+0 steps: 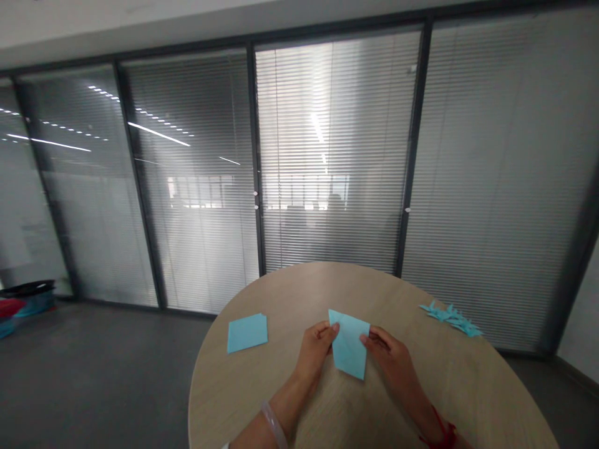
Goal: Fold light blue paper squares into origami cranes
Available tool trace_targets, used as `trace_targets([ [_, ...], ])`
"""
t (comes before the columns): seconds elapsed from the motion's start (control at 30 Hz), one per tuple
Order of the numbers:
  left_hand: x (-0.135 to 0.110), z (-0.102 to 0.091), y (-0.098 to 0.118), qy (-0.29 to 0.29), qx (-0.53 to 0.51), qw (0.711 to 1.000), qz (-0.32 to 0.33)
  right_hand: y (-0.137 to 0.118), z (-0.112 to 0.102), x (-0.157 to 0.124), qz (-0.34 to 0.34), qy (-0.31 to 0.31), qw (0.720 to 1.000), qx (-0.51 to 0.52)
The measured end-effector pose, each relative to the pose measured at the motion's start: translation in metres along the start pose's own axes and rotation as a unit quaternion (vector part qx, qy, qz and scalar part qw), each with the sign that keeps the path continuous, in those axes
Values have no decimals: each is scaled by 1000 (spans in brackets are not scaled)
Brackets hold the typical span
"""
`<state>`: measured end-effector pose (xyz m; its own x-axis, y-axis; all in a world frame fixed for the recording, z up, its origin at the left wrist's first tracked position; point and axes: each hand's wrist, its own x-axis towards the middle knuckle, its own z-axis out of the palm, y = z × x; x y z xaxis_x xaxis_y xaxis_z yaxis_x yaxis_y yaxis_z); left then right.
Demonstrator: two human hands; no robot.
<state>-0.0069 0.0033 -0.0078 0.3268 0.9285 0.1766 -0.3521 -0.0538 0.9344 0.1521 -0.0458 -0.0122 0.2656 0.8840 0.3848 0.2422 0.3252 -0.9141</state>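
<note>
A light blue sheet of paper (350, 346) is held up above the round table, tilted a little. My left hand (316, 346) pinches its left edge, with the thumb on the near face. On the opposite edge my right hand (389, 354) grips the paper between thumb and fingers. The fingers behind the sheet are partly hidden. To the left lies a stack of blue paper sheets (248, 333), flat on the wood. Several folded blue paper pieces (452, 318) sit in a heap near the right edge of the table.
The round wooden table (299, 290) stands before a glass partition with blinds (337, 156). Its curved edge runs close behind the folded heap. On the floor at far left is a dark-rimmed blue container (35, 299) beside something red (10, 307).
</note>
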Motion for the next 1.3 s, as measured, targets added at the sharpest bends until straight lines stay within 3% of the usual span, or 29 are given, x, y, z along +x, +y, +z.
trace_targets([
  [0.17, -4, 4, 1, 4, -11, 1000, 0, 0, -2, -1, -17, 33, 999, -31],
  [0.37, -4, 5, -2, 12, -50, 999, -7, 1, -3, -6, -165, 9, 975, -150],
  [0.5, -3, 4, -3, 28, -74, 997, -21, 3, -1, -11, -263, -15, 933, -245],
  [0.67, -4, 2, 0, 21, -71, 997, -7, 3, 2, -14, -401, -1, 848, -347],
  [1.0, -3, 0, 2, 36, -71, 997, 2, 4, 5, -12, -511, -13, 759, -403],
  [1.1, -3, 0, 2, 39, -47, 998, 15, 4, 4, -12, -521, -36, 753, -401],
  [1.3, 0, -2, 0, 28, 1, 1000, -4, 5, 4, -13, -498, -74, 773, -387],
])
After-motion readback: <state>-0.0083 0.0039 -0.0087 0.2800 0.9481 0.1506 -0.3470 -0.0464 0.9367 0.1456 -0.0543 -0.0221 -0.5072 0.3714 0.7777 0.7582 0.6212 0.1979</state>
